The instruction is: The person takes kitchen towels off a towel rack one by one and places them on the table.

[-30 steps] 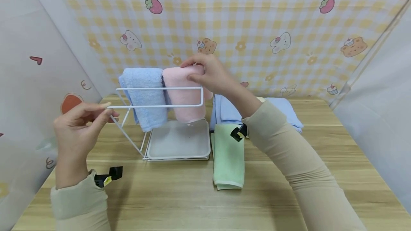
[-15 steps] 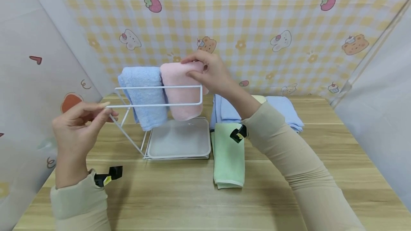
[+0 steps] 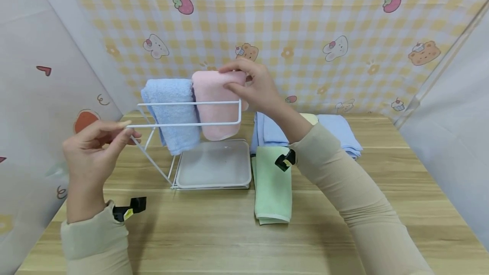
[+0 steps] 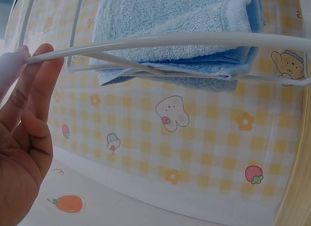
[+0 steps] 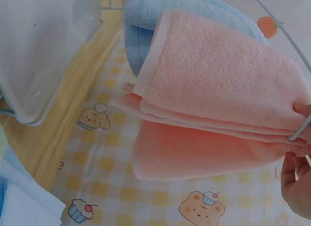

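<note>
Higher than half a second ago, the pink towel (image 3: 214, 90) is riding up slightly behind the upper rails of the white rack (image 3: 179, 125), and the right hand (image 3: 255, 86) is rising with it. That hand is pinching the towel's top right edge between thumb and fingers, while the left hand (image 3: 95, 141) is pinching the rack's near left corner.

By my reckoning, the blue towel (image 3: 173, 118) is already hanging in place and the pink one, draping just beside it, is still being adjusted. Lying untouched on the table (image 3: 183, 237), the green towel (image 3: 273, 198) and folded blue cloths (image 3: 338, 133) are probably what is left.

Folds are hiding whatever rail is bearing the hanging towels. The right sleeve (image 3: 355, 190) is covering part of the blue cloths and most of a pale yellow cloth (image 3: 308, 118). In the right wrist view, the edge is cutting off the right hand, so not every finger is showing.
</note>
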Available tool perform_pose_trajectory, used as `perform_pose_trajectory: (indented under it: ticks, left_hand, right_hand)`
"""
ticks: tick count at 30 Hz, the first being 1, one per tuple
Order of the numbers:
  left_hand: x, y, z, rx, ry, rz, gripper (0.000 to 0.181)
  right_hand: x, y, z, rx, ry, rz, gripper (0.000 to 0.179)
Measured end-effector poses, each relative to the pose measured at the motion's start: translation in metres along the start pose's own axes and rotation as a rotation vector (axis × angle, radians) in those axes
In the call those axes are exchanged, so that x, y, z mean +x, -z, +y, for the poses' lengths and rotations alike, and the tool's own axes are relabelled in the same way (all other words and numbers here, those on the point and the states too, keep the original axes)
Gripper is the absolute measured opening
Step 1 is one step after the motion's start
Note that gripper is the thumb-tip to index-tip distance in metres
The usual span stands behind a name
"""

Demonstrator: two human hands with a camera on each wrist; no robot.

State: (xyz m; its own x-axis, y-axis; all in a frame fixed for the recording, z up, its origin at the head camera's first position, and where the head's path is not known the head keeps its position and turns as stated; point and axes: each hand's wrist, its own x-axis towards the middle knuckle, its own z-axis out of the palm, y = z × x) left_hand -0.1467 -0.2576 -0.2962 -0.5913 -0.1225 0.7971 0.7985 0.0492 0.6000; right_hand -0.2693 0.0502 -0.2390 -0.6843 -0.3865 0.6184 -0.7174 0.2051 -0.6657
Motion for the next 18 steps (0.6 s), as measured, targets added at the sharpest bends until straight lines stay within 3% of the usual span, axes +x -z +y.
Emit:
perform_pose_trajectory:
  ticks: [18]
  left_hand:
    - [0.000,-0.002,0.003,0.005,0.015,0.012,0.009]
  right_hand:
    - [-0.006,0.013,-0.002,0.129,0.129,0.083,0.023]
